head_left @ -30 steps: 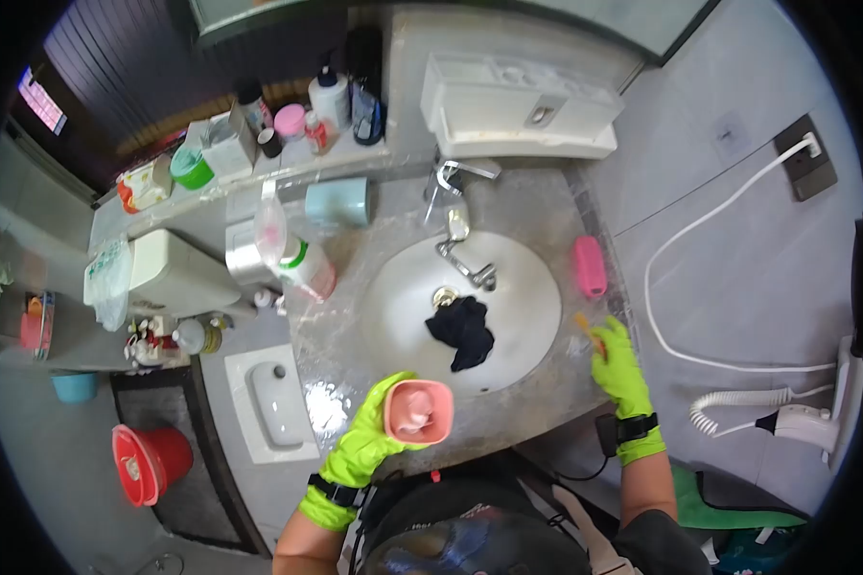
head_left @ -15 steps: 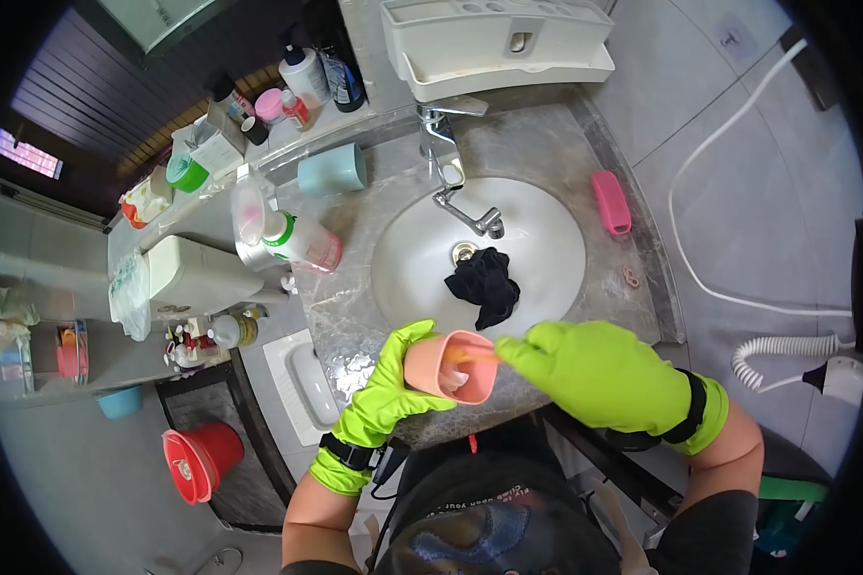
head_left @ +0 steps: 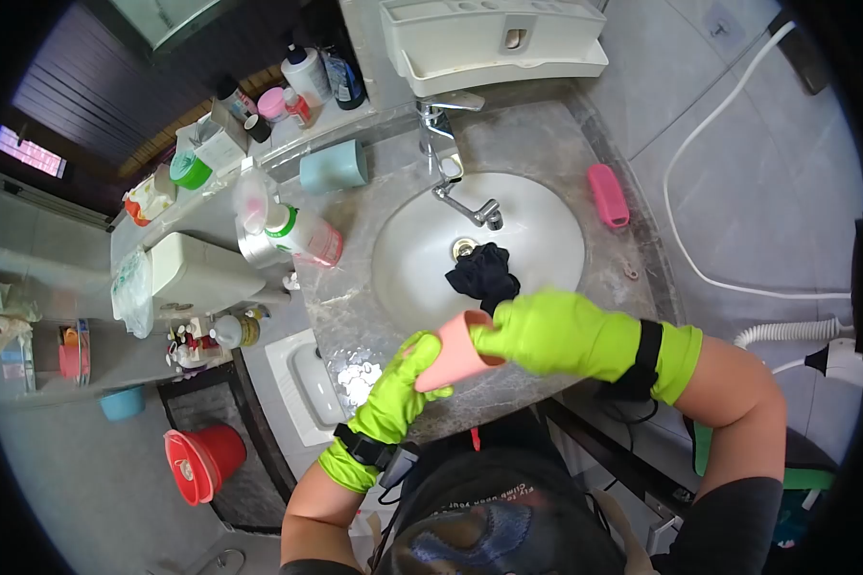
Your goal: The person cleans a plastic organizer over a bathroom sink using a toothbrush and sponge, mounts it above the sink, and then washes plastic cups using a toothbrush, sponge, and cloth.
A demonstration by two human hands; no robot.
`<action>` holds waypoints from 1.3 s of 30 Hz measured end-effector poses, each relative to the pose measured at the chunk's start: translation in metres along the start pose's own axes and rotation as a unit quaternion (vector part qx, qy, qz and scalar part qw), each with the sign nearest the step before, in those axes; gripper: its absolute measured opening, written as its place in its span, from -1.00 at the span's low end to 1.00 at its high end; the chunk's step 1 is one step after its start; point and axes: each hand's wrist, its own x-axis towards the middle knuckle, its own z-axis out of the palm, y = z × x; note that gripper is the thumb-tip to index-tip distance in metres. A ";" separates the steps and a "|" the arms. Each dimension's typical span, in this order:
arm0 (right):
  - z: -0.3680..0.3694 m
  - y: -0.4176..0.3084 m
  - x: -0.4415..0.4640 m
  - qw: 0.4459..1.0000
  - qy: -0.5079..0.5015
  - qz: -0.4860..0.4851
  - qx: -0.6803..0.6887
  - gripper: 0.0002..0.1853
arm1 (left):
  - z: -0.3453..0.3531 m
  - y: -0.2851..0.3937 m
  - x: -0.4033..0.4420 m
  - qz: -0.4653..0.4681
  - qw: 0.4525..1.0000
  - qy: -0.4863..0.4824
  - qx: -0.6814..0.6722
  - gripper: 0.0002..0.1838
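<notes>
A pink cup is held tilted by my left hand, in a yellow-green glove, near the front edge of the counter. The fingers of my right hand, gloved alike, are closed at the cup's mouth, which faces right. Whatever they hold is hidden by the glove and cup. Beyond them a bundle of black cloth lies in the white sink basin, beside the drain and below the chrome faucet.
On the counter are a pink case, a light-blue cup and a pump bottle. Bottles and boxes line the ledge at upper left. A white rack stands behind the faucet. A red bucket is at lower left.
My right hand came from the counter's right side, with a small orange item, over to the cup. The cup has since tipped, its mouth turning right, and the orange item no longer shows.
</notes>
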 end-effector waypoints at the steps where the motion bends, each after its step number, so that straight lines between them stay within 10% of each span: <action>1: 0.009 0.006 -0.002 0.999 0.040 0.028 0.004 -0.73 | 0.003 -0.002 -0.001 -0.028 0.999 0.031 -0.024 -0.43; 8: 0.010 0.002 -0.007 0.982 -0.125 0.097 0.101 -0.83 | 0.018 0.021 0.008 0.182 0.967 0.018 0.176 -0.59; 14: 0.031 0.013 -0.002 0.929 0.160 0.102 0.319 -0.77 | 0.011 0.038 0.019 0.118 0.987 0.015 0.113 -0.59; 21: 0.024 0.030 -0.005 0.966 -0.157 0.187 0.083 -0.77 | 0.030 0.033 0.022 0.029 0.976 0.066 0.205 -0.63; 24: 0.020 0.017 -0.018 0.973 -0.093 0.083 0.196 -0.77 | 0.020 0.038 0.024 0.063 0.982 0.022 0.179 -0.59; 30: 0.033 0.012 -0.012 0.896 0.065 0.168 0.406 -0.71 | -0.018 0.027 0.039 0.074 0.997 -0.014 0.028 -0.57; 34: 0.054 0.038 -0.013 0.941 0.104 0.165 0.277 -0.68 | 0.015 0.031 0.032 0.073 0.987 0.071 0.128 -0.47; 39: 0.043 0.029 -0.014 0.950 -0.070 0.169 0.252 -0.75 | 0.033 0.046 0.017 0.093 0.957 0.070 0.265 -0.59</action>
